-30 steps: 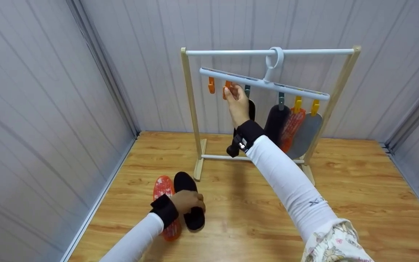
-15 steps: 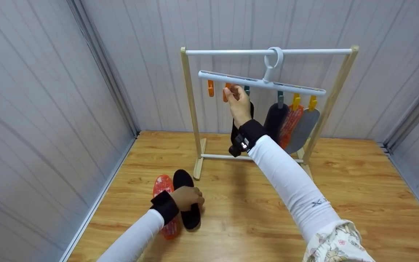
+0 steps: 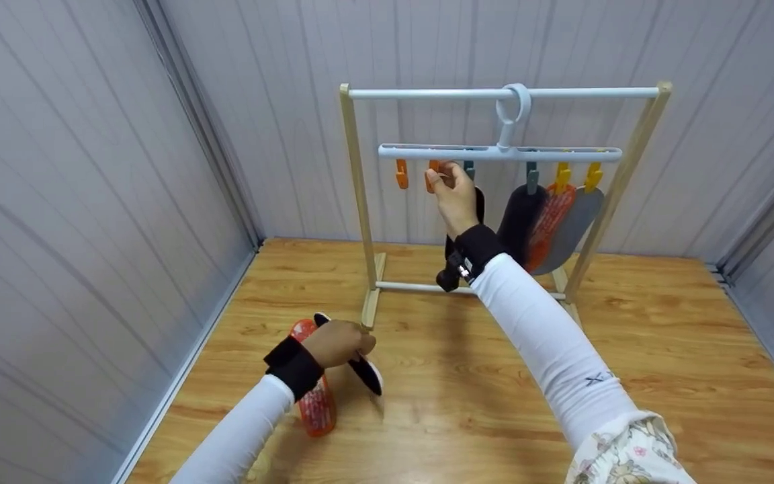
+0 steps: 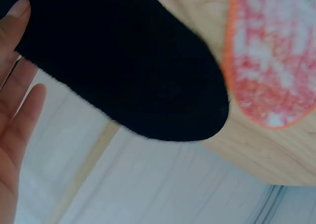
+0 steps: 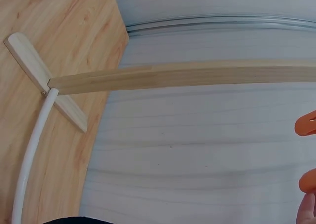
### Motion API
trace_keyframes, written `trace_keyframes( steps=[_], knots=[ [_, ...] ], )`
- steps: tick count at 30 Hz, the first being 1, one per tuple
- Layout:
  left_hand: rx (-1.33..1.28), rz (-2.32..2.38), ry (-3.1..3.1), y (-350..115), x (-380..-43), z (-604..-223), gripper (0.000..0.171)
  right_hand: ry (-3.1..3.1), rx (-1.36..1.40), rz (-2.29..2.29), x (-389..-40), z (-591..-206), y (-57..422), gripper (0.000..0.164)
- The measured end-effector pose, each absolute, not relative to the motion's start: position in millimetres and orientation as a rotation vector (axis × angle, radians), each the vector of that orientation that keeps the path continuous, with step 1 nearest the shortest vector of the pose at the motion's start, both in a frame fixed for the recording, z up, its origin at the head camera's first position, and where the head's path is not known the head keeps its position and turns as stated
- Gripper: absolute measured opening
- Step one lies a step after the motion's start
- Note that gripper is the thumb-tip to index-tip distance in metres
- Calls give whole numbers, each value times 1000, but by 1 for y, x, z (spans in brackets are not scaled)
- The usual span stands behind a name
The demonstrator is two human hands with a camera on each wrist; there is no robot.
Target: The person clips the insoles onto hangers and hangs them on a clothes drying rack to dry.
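In the head view my left hand (image 3: 338, 343) grips a black insole (image 3: 368, 374) by its edge, tilted up off the wooden surface. The left wrist view shows the black insole (image 4: 133, 66) with thumb and fingers at one side. Below it lies a red-and-white insole (image 3: 318, 409) with an orange rim, partly covered by my left hand. My right hand (image 3: 455, 196) pinches an orange clothespin (image 3: 431, 176) under a white hanger (image 3: 441, 153). Farther left hangs another orange clothespin (image 3: 402, 176), with nothing in it.
The hanger hooks over the white rail (image 3: 427, 94) of a wooden-legged rack. Dark green clothespins (image 3: 532, 178) and yellow clothespins (image 3: 563, 178) hold a black insole (image 3: 520, 218), a red insole (image 3: 551, 225) and a grey insole (image 3: 580, 218). Another black shape hangs behind my right wrist.
My left hand has lifted the black insole from flat to tilted, uncovering part of the red one. The hanger has swung from slanting to level, while my right hand stays at the same orange clothespin.
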State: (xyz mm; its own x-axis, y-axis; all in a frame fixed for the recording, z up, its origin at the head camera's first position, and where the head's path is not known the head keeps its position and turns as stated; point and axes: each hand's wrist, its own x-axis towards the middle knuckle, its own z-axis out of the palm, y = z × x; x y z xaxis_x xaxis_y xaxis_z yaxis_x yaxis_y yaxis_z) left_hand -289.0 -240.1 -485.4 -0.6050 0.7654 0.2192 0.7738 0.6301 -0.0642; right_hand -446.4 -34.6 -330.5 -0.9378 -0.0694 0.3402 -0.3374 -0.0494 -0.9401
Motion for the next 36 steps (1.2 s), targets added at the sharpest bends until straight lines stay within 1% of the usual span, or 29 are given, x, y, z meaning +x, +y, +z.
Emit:
trace_keyframes(
  steps=[6, 11, 15, 21, 27, 36],
  knots=[
    [-1199, -264, -2749, -253, -293, -449, 25, -1996, 451, 2132, -446, -330, -34, 37],
    [-1154, -428, -2743, -251, -301, -439, 17, -1973, 486, 2134, -446, -330, -30, 35],
    [-1089, -597, -2706, -248, -308, -435, 13, -1959, 513, 2156, -445, -325, -26, 37],
    [-824, -963, -2622, -243, -311, -435, 11, -1972, 505, 2128, -446, -329, -25, 33],
    [-585, -1245, -2483, -237, -323, -435, 10, -1991, 417, 2157, -445, -330, -28, 30],
    [-340, -1593, -2303, -218, -351, -427, 16, -1944, 353, 2203, -445, -324, -32, 27]
  ],
)
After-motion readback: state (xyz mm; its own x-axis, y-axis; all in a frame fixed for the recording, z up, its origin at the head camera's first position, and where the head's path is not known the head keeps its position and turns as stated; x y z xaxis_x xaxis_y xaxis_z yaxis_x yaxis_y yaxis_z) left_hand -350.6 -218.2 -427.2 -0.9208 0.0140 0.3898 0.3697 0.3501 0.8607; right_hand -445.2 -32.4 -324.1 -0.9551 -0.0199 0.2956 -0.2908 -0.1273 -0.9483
